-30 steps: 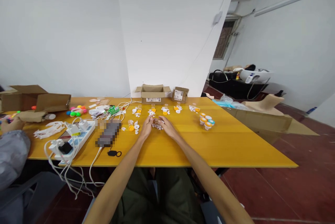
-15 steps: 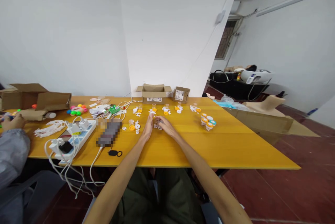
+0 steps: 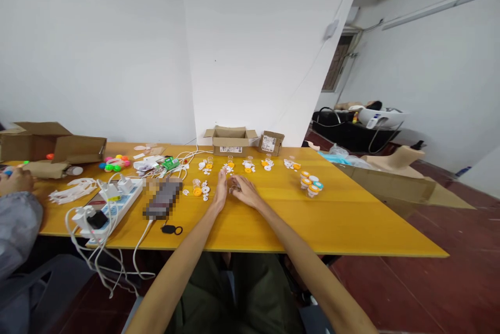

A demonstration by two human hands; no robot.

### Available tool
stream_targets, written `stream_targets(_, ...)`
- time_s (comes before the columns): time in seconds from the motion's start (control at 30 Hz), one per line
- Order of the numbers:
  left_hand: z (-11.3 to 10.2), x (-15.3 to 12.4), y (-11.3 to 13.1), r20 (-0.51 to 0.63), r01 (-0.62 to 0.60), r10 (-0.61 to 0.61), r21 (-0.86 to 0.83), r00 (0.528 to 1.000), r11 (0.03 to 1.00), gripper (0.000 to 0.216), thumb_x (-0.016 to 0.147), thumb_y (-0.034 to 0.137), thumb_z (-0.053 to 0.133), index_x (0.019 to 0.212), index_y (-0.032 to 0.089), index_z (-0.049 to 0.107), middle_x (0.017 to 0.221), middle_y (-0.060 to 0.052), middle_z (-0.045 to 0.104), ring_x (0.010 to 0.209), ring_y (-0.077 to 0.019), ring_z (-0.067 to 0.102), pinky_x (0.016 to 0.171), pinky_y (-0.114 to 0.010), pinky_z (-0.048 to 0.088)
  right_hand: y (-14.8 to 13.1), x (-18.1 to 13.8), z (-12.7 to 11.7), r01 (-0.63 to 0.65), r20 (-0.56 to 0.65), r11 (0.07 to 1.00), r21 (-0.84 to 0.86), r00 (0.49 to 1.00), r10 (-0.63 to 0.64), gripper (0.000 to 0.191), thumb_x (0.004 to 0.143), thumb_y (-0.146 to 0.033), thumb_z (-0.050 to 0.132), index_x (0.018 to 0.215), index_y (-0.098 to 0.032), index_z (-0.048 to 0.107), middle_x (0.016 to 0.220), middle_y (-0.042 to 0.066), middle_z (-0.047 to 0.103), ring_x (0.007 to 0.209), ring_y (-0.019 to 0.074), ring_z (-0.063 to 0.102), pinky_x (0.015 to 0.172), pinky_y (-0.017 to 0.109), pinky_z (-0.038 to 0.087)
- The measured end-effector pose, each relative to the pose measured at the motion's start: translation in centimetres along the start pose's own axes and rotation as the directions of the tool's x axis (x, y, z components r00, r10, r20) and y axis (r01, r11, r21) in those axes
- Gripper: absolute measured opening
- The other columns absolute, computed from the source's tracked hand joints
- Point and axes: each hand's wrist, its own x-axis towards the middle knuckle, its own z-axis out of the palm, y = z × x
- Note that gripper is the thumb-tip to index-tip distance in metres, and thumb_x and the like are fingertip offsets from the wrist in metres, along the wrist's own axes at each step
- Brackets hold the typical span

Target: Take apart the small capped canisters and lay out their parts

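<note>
My left hand [image 3: 220,191] and my right hand [image 3: 245,190] lie close together on the yellow table [image 3: 336,219], around a small heap of white parts [image 3: 233,186]. The left fingers are stretched out along the heap's left side. The right fingers curl over the heap and seem to pinch a small piece that I cannot make out. Just left of my left hand lie an orange cap and white pieces [image 3: 200,188]. Several small groups of white and orange parts [image 3: 247,165] stand in a row behind my hands.
Small capped jars [image 3: 310,183] stand to the right. Two cardboard boxes [image 3: 230,139] sit at the table's back edge. A power strip with chargers and cables [image 3: 111,203] and a dark blurred device [image 3: 162,197] lie left. Another person's hand [image 3: 15,180] rests at the far left.
My right hand's fingers have curled in further over the small heap. The left hand stays beside it. The view has drifted slightly.
</note>
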Motion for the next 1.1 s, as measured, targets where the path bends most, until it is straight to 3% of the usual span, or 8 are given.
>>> stream_targets(0.2, -0.4, -0.4, 0.4, -0.002, -0.091, 0.091, 0.074, 0.996, 0.993, 0.043, 0.095, 0.052, 0.04, 0.128, 0.03, 0.056, 0.142, -0.002, 0.054, 0.143, -0.0178, 0.033, 0.119, -0.034, 0.025, -1.3, -0.3, -0.2, 0.021, 0.068, 0.969, -0.246, 0.998, -0.004, 0.026, 0.084, -0.031, 0.056, 0.109, -0.028, 0.061, 0.11, 0.006, 0.06, 0.106, 0.0251, 0.053, 0.088, 0.038, 0.04)
stream_targets(0.4, -0.8, -0.4, 0.0, 0.068, -0.122, 0.113, 0.146, 0.991, 0.982, 0.043, 0.094, 0.051, 0.043, 0.125, 0.025, 0.059, 0.144, -0.004, 0.051, 0.144, -0.0209, 0.031, 0.119, -0.037, 0.023, -0.6, -0.3, -0.3, 0.108, 0.061, 0.944, -0.312, 0.994, -0.093, 0.02, 0.091, -0.027, 0.049, 0.109, -0.027, 0.06, 0.108, 0.006, 0.058, 0.1, 0.0217, 0.053, 0.082, 0.033, 0.04)
stream_targets(0.67, -1.0, -0.3, -0.3, 0.102, -0.086, 0.071, 0.155, 0.992, 0.984, 0.04, 0.092, 0.048, 0.046, 0.12, 0.024, 0.062, 0.142, -0.005, 0.054, 0.142, -0.0224, 0.035, 0.119, -0.038, 0.023, -0.3, -0.5, -0.6, 0.116, 0.063, 0.922, -0.37, 0.993, -0.099, 0.019, 0.094, -0.025, 0.048, 0.109, -0.026, 0.059, 0.108, 0.006, 0.059, 0.1, 0.021, 0.054, 0.082, 0.032, 0.041)
stream_targets(0.87, -1.0, -0.6, -0.2, 0.122, -0.076, 0.054, 0.188, 0.991, 0.979, 0.04, 0.092, 0.049, 0.047, 0.119, 0.025, 0.063, 0.142, -0.004, 0.054, 0.142, -0.023, 0.035, 0.118, -0.037, 0.024, 0.6, -0.9, -1.4, 0.016, 0.002, 0.912, -0.41, 1.0, -0.017, 0.019, 0.096, -0.024, 0.043, 0.104, -0.028, 0.059, 0.107, 0.005, 0.059, 0.101, 0.0207, 0.054, 0.085, 0.033, 0.04)
stream_targets(1.1, -1.0, -0.8, 0.1, 0.126, -0.071, 0.042, 0.239, 0.991, 0.968, 0.035, 0.091, 0.049, 0.05, 0.109, 0.025, 0.067, 0.133, -0.004, 0.062, 0.138, -0.0258, 0.041, 0.118, -0.039, 0.024, 3.1, -1.8, -3.7, -0.2, -0.083, 0.882, -0.427, 0.98, 0.182, 0.021, 0.096, -0.024, 0.042, 0.103, -0.027, 0.061, 0.108, 0.007, 0.059, 0.103, 0.0229, 0.053, 0.086, 0.035, 0.041)
